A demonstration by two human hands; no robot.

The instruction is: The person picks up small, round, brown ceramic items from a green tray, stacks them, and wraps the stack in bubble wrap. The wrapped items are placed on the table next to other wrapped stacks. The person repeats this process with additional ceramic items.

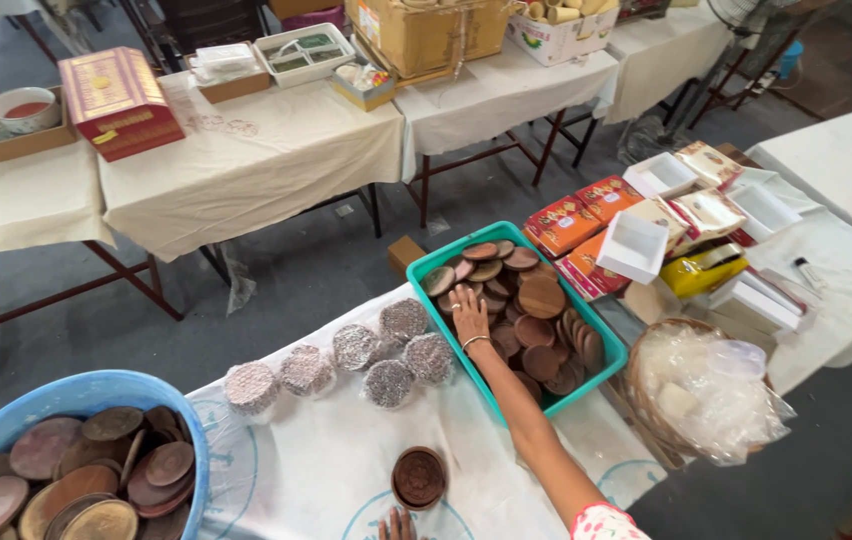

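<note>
Head view: right hand (469, 312) reaches, fingers spread wide, into teal crate (601, 330) of brown discs (540, 296); left hand (397, 524), barely visible, grip unclear; picking step, next needs a pinch on one disc

Showing brown round wooden discs (531, 325) under the fingers in a teal plastic crate (608, 352); silvery speckled wrapped rounds (389, 383) lying left of the fingers.
</note>
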